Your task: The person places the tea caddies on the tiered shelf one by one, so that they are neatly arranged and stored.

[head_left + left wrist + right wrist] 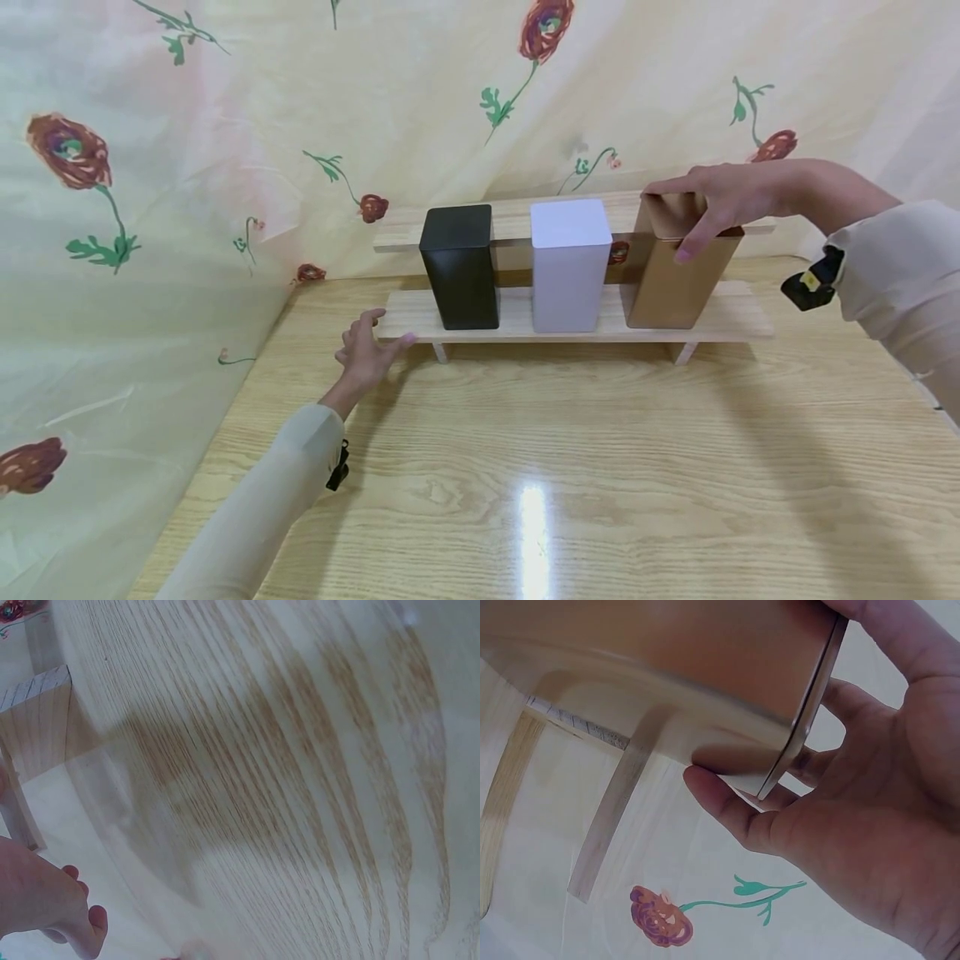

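Observation:
A gold-brown rectangular tin [667,283] stands on the lower board of a wooden shelf [517,336], at its right side. My right hand [731,196] grips the tin's top from above, thumb on the front edge and fingers at the far side; the right wrist view shows the fingers round the lid rim [799,742]. By the shelf's left front corner is my left hand [366,350], thumb and fingers spread about the corner, loosely bent. A white tin [570,275] stands in the middle and a black tin [462,275] on the left.
An upper wooden board [517,218] runs behind the tins. Short legs [441,353] raise the lower board above the wood-grain tabletop [465,450]. Floral sheeting [420,100] hangs behind and on the left. A light reflection shows at the tabletop's front.

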Demonstrator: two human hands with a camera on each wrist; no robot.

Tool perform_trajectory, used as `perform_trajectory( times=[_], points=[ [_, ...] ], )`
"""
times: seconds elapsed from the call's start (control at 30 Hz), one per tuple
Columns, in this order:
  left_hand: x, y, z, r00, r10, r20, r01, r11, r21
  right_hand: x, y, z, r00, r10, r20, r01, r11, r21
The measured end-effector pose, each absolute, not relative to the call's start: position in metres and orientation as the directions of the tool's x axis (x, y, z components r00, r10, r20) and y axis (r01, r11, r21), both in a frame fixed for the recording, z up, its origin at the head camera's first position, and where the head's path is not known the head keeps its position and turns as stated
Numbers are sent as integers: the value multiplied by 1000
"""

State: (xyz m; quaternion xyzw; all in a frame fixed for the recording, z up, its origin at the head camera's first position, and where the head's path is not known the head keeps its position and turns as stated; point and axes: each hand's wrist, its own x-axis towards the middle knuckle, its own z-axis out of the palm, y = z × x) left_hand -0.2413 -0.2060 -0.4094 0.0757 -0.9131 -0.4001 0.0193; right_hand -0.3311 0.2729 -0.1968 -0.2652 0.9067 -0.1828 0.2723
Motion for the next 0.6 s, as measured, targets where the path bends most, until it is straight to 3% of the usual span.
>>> perform_trajectory(
  times=[0.43, 0.53, 0.6],
  points=[
    [-246, -202, -407, -992, -126, -7, -96, 722, 685, -327, 278, -197, -737, -542, -403, -375, 825, -423],
    [-245, -200, -405, -994, -106, 20, -66, 748, 660, -318, 281, -199, -784, -518, -343, -385, 838, -386],
    [-242, -196, -402, -994, -84, 67, -24, 783, 621, -308, 284, -205, -824, -516, -236, -412, 830, -375]
  ],
)
